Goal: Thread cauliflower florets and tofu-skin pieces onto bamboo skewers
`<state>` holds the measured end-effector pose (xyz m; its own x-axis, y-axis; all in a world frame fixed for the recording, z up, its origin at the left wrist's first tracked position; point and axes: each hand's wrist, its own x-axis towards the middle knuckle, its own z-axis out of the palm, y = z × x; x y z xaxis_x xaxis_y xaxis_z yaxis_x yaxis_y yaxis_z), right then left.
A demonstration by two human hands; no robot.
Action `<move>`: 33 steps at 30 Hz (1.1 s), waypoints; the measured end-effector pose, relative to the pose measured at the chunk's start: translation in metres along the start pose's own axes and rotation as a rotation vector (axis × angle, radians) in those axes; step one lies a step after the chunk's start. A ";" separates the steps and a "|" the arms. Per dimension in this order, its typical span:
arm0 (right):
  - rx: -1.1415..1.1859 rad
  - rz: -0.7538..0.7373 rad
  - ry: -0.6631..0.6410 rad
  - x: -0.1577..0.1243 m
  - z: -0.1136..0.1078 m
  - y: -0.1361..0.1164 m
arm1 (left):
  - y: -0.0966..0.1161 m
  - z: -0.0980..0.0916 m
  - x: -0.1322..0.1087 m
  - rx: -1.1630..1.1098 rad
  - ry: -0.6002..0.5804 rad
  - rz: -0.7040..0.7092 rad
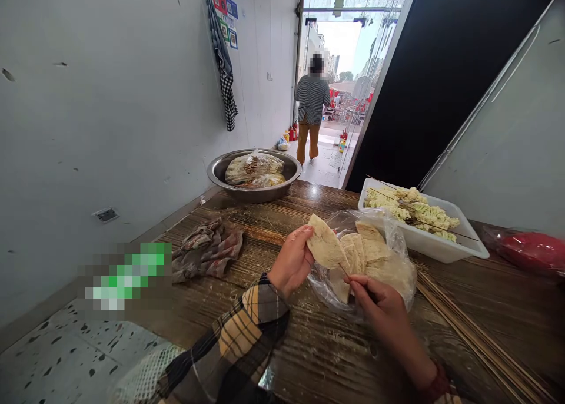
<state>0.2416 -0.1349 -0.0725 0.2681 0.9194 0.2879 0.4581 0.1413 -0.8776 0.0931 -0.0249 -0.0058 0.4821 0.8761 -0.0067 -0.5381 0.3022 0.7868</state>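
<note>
My left hand (293, 260) pinches the upper left edge of a pale, flat flatbread piece (325, 243). In the fingers of my right hand (382, 301) is a thin wooden skewer (344, 270), its visible part meeting the lower right end of that piece. How far the skewer goes in, I cannot tell. Just beyond my hands lies an open clear plastic bag (404, 274), and more flatbread pieces (371, 251) are spread and stacked in it.
Loose skewers (468, 333) lie at the right beside a white tub (463, 249) of skewered cauliflower (435, 215). A red bagged bundle (534, 251) sits farther right. A metal basin (256, 193) and crumpled cloth (212, 248) are at left. One person (313, 101) stands near the doorway.
</note>
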 end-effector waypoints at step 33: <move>-0.029 -0.044 -0.073 0.003 -0.011 0.001 | 0.010 -0.014 0.007 0.032 0.028 0.017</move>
<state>0.2520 -0.1361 -0.0687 0.1850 0.9369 0.2967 0.4924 0.1729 -0.8530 0.0816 -0.0104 -0.0065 0.4532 0.8914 -0.0098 -0.5239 0.2752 0.8061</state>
